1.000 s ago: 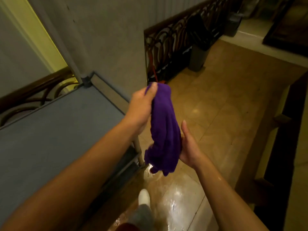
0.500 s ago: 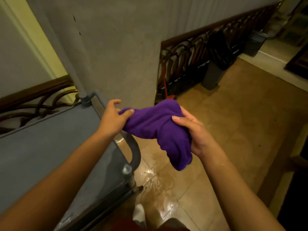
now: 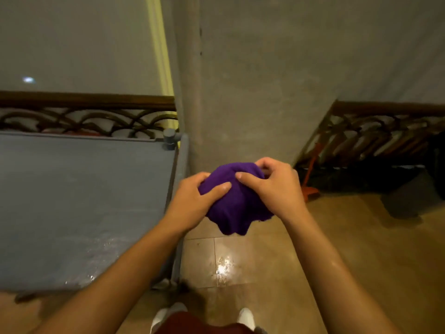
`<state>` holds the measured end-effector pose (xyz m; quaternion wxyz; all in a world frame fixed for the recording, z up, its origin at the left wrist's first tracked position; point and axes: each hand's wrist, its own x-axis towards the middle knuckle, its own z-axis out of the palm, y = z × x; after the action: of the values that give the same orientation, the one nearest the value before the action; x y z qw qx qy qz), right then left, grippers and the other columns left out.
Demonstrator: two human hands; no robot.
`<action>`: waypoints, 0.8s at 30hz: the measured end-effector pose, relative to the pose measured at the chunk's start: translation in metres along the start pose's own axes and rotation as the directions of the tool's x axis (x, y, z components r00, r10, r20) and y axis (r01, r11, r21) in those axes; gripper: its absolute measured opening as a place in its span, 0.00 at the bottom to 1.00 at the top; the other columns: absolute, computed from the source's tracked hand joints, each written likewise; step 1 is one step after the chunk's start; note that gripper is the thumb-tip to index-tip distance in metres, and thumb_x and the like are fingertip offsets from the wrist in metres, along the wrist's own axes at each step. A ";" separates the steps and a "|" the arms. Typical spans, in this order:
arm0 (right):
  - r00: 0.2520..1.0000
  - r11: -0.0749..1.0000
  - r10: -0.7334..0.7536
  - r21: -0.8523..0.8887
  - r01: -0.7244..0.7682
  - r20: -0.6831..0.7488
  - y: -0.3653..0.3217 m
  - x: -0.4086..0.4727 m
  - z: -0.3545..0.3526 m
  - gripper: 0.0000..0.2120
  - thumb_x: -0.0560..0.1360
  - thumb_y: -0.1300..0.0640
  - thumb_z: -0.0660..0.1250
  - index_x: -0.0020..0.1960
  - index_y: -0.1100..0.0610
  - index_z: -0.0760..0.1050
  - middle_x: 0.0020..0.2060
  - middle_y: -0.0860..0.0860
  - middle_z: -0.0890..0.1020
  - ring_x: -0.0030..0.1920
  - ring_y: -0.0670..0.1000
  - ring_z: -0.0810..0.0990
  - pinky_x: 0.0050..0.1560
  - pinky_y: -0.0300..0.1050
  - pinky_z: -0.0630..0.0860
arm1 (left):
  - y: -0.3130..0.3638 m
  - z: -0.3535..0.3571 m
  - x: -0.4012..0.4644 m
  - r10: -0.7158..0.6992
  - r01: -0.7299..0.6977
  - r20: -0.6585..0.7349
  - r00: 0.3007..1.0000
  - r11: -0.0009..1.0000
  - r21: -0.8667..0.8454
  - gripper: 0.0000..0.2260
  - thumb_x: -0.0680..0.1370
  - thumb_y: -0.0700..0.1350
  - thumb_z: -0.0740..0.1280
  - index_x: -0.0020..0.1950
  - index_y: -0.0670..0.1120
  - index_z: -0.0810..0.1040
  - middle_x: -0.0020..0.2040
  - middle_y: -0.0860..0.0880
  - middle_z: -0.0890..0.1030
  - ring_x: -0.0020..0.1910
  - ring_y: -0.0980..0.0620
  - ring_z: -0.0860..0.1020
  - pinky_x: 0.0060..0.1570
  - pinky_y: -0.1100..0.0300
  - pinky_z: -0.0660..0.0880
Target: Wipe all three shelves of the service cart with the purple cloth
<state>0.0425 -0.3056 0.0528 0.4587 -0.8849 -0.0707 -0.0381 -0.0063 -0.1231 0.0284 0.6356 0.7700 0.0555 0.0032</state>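
Note:
The purple cloth (image 3: 234,203) is bunched into a ball in the air, to the right of the cart, over the tiled floor. My left hand (image 3: 192,201) grips its left side and my right hand (image 3: 277,186) grips its top and right side. The grey service cart (image 3: 79,201) fills the left of the view; only its top shelf shows, with a wet sheen near its front edge. The lower shelves are hidden under the top one.
A grey concrete pillar (image 3: 240,92) stands right behind the cloth. A dark ornate railing (image 3: 84,116) runs behind the cart and another railing (image 3: 385,136) at the right. An orange object (image 3: 310,179) leans by the right railing. The floor (image 3: 224,266) shines wet; my white shoes show below.
The view has swung left toward the cart and pillar. The cloth went from hanging stretched between my hands to bunched in a ball, with both hands closed together on it.

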 end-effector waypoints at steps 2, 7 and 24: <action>0.998 0.990 -0.006 0.142 -0.004 0.069 0.011 0.019 -0.002 0.17 0.63 0.39 0.78 0.41 0.48 0.78 0.39 0.46 0.84 0.41 0.44 0.83 0.39 0.37 0.78 | 0.008 0.007 -0.003 -0.006 0.001 -0.087 0.996 0.999 -0.053 0.09 0.76 0.51 0.72 0.53 0.48 0.83 0.45 0.48 0.87 0.44 0.52 0.85 0.42 0.55 0.82; 0.736 0.711 -0.085 0.559 -0.427 0.671 0.030 0.054 0.040 0.25 0.67 0.39 0.76 0.60 0.49 0.82 0.59 0.50 0.84 0.63 0.49 0.81 0.62 0.44 0.77 | 0.010 -0.003 -0.010 -0.131 0.043 -0.206 0.970 0.923 -0.383 0.11 0.75 0.49 0.71 0.54 0.46 0.84 0.51 0.41 0.86 0.53 0.41 0.84 0.53 0.48 0.80; 0.634 0.943 -0.267 0.061 0.328 0.726 0.018 0.137 0.167 0.16 0.71 0.39 0.74 0.48 0.50 0.78 0.39 0.44 0.83 0.41 0.44 0.82 0.38 0.41 0.78 | -0.090 -0.054 0.013 -0.486 0.276 -0.569 0.663 0.866 -0.418 0.10 0.75 0.44 0.75 0.54 0.53 0.80 0.50 0.46 0.84 0.43 0.49 0.86 0.34 0.56 0.82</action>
<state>0.1814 -0.1672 -0.0400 0.3459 -0.8202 -0.3894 0.2367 -0.0051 -0.0527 -0.0501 0.6680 0.5848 0.4358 0.1475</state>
